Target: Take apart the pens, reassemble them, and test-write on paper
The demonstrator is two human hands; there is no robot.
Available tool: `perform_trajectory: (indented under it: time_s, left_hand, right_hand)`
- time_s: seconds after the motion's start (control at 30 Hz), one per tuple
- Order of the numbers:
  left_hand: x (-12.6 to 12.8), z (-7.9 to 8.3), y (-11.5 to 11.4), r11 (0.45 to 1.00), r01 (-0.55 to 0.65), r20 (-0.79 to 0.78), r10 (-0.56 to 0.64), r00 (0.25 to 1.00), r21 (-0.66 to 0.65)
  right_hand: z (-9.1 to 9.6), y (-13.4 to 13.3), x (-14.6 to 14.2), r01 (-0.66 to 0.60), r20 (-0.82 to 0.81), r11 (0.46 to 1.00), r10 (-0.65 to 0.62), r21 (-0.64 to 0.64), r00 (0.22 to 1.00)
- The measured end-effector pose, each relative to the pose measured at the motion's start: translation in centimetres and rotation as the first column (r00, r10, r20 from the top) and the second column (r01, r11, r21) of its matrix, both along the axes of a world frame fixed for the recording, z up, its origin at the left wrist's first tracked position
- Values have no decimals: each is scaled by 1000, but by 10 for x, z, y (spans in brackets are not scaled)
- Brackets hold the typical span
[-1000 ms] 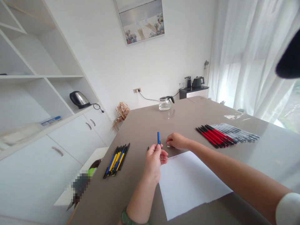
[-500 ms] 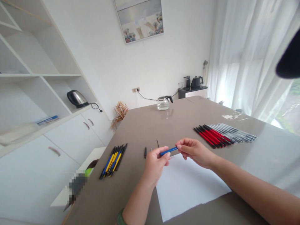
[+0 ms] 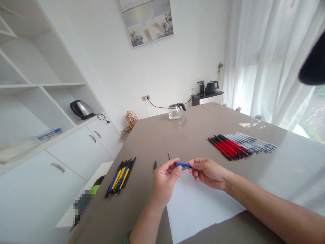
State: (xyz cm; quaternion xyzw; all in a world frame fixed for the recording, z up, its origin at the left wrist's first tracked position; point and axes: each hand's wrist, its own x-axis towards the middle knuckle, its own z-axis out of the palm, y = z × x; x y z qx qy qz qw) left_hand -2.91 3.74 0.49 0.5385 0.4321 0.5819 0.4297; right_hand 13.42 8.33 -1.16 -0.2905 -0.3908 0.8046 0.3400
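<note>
A blue pen barrel [image 3: 182, 165] is held between both hands above the top edge of a white sheet of paper [image 3: 203, 203]. My left hand [image 3: 166, 178] pinches its left end between thumb and fingers. At its other end, my right hand [image 3: 207, 172] closes thumb and fingertips on it. Just beyond my left hand lie a small black pen part [image 3: 155, 165] and a thin dark piece [image 3: 168, 155], both partly hidden or too small to make out fully.
Blue, yellow and black pens [image 3: 120, 178] lie in a group at left. Red pens [image 3: 228, 147] and clear-barrelled pens [image 3: 254, 142] are lined up at right. A glass pot [image 3: 175, 112] stands near the table's far edge. White scraps [image 3: 250, 124] lie far right.
Both hands have shifted slightly left in view, and the blue barrel has turned so its right end now points slightly downward. The camera view has also moved a little.
</note>
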Motion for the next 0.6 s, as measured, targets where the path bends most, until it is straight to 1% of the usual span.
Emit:
perform_trajectory:
  time_s: [0.1, 0.2, 0.27, 0.33, 0.43, 0.5, 0.6]
  left_hand:
    - [-1, 0, 2, 997, -75, 12, 75, 997, -18]
    - [-2, -1, 5, 984, -131, 7, 133, 991, -120]
    - [-1, -3, 6, 975, -118, -12, 118, 993, -188]
    - [1, -5, 5, 970, -57, -59, 44, 997, -237]
    - [6, -7, 3, 962, 72, -120, -107, 987, -264]
    - [8, -5, 0, 953, 138, -102, -170, 980, -269]
    - [8, 0, -4, 937, 210, -46, -231, 972, -279]
  right_hand:
    - [3, 2, 0, 85, 18, 994, -87, 62, 996]
    - [8, 3, 2, 217, -24, 963, -216, 158, 976]
    - [13, 3, 4, 294, -61, 931, -288, 217, 956]
    - [18, 1, 5, 331, -81, 907, -321, 262, 944]
    - [24, -4, 4, 280, -71, 905, -272, 319, 960]
    - [24, -9, 1, 222, -41, 901, -224, 372, 974]
    - [21, -15, -4, 127, 85, 867, -191, 481, 978]
